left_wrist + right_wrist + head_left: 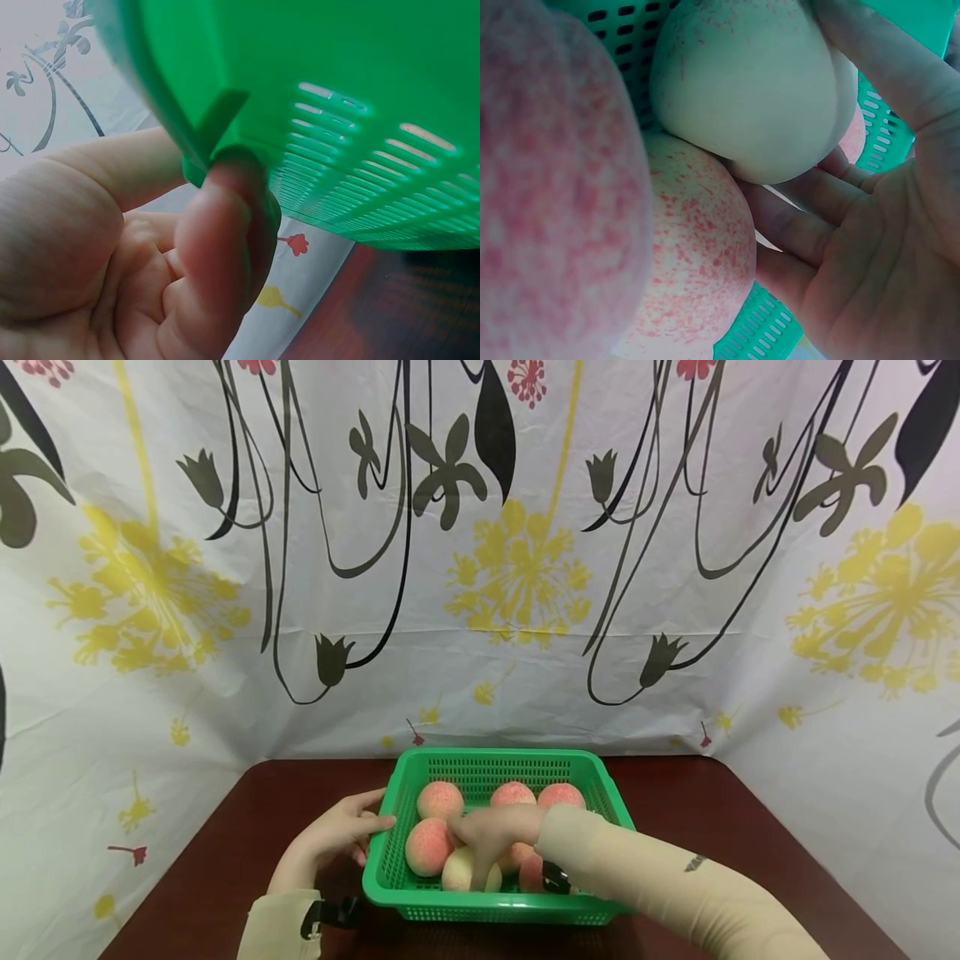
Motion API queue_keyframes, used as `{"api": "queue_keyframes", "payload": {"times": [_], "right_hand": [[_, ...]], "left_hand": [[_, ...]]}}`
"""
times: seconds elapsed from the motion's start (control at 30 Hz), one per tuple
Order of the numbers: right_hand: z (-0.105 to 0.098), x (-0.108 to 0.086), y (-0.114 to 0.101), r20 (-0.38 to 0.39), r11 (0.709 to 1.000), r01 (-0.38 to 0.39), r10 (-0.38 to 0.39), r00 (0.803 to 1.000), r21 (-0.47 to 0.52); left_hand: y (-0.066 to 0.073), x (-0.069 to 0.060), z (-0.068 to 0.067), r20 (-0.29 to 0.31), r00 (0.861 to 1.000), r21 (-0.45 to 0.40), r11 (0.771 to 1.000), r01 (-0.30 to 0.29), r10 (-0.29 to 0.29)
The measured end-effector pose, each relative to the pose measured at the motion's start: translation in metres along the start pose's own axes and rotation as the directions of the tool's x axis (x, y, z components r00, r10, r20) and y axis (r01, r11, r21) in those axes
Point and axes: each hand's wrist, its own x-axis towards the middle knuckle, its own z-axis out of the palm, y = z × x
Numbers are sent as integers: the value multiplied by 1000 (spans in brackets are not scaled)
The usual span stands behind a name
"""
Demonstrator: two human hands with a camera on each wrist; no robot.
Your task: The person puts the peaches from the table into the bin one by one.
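Observation:
A green plastic basket (pixel 495 900) with slotted walls stands on the table, with several pink-and-cream peaches inside. My left hand (pixel 341 831) grips the basket's left rim; in the left wrist view the thumb and fingers (pixel 221 217) pinch its edge from both sides. Reaching into the basket, my right hand (pixel 495 835) holds a pale peach (pixel 750 90) at the front, thumb on one side and fingers curled on the other. A speckled peach (pixel 694 247) touches that one. Left of the hand lies a redder peach (pixel 429 847). My right forearm hides part of the basket's right side.
The dark red-brown table (pixel 247 827) extends on both sides of the basket. Close behind it hangs a white curtain (pixel 480 693) with a flower print, which also lines both sides. Further peaches (pixel 561 794) lie at the back of the basket.

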Motion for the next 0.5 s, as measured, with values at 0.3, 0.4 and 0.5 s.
{"api": "queue_keyframes", "payload": {"times": [0.3,0.4,0.5], "right_hand": [[-16,-8,3,21,998,-26,25,999,62],[-25,-13,5,3,997,-43,43,999,69],[-31,-20,8,-38,995,-57,60,997,85]], "left_hand": [[0,1,0,0,1000,-1,1000,11,-11],[0,0,-1,-4,1000,3,1000,9,-9],[-1,1,-1,-2,1000,5,1000,4,-4]]}}
